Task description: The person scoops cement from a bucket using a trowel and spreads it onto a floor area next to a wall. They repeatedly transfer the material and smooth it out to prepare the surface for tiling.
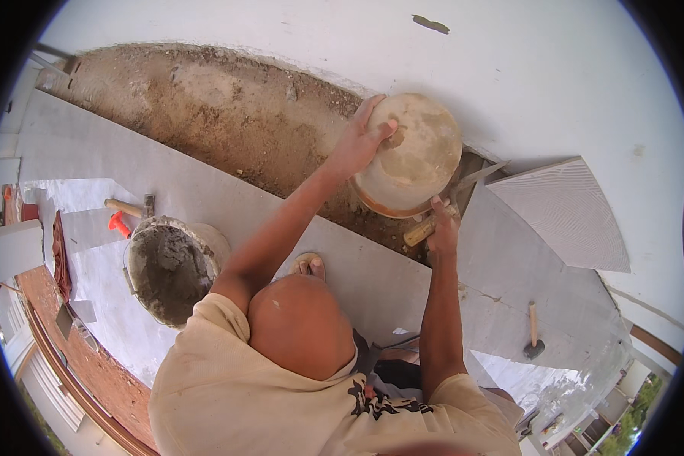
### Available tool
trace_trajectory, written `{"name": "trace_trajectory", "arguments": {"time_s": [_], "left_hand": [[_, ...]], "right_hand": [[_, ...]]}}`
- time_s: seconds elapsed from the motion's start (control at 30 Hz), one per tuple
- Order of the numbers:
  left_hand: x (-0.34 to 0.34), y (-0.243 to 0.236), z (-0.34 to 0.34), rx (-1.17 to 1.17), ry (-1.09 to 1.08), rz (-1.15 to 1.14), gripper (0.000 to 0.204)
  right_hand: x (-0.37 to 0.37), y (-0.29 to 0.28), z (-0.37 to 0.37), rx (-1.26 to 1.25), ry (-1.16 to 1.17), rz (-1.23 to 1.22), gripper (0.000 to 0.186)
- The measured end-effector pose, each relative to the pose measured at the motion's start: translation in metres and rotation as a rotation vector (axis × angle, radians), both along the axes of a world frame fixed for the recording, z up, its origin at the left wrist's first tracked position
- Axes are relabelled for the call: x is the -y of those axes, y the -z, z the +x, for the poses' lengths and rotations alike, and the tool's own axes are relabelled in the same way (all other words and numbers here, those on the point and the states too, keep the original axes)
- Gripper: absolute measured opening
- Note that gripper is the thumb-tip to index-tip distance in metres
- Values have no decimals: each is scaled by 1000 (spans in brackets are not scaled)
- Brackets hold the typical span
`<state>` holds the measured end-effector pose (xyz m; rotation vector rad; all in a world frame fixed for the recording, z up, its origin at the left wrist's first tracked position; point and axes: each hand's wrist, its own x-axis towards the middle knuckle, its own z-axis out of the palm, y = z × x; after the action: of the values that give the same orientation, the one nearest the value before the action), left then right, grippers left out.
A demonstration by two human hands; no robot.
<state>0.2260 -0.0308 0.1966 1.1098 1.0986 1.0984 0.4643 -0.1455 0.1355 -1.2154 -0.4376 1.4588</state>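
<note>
Left arm: stretched up and forward past the raised knee [300, 327], elbow slightly bent.
Left hand [363, 140]: gripping the round basin, thumb pressed on its underside, fingers at the far rim.
Right arm: reaching almost straight ahead from the short sleeve.
Right hand [443, 232]: closed round the wooden handle of the trowel [418, 232], fingertips at the basin's near edge; whether they press on it, I cannot tell.
Round basin [414, 167]: tipped over, stained underside facing up, above the soil strip [205, 106] and just beside the white wall [547, 76].
Trowel blade: pointing away to the right, partly hidden.
Shirt print [380, 399]: dark shapes on beige cloth, too creased to read.
Bucket [214, 242]: to the left on the grey floor tiles [220, 197], holding grey mortar [171, 277].
Beside the bucket: a wooden-handled hammer [125, 207] and a red tool [118, 223].
Loose tile [566, 213]: right of the basin, against the wall, ridged face showing.
Mallet [533, 349]: dark head, lying on the tiles at right.
In the way: the basin covers part of the soil.
</note>
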Motion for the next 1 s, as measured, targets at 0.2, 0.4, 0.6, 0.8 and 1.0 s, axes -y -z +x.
{"name": "trace_trajectory", "arguments": {"time_s": [0.2, 0.4, 0.6, 0.8, 1.0], "left_hand": [[6, -65, -4, -125, -54, 286, 56], [6, 108, -29, 41, -65, -75, 53], [10, -39, -27, -59, 61, 51, 53], [12, 43, -22, -57, -121, 84, 54], [3, 11, -44, 7, 31, -139, 51]], "right_hand": [[-10, -11, -6, -88, -23, 91, 35], [-5, 78, -20, 74, -22, -129, 26], [-2, 0, -22, -10, 10, 35, 22], [-6, 50, -18, -10, 19, -80, 18], [-2, 21, -26, 32, -46, -66, 21]]}}
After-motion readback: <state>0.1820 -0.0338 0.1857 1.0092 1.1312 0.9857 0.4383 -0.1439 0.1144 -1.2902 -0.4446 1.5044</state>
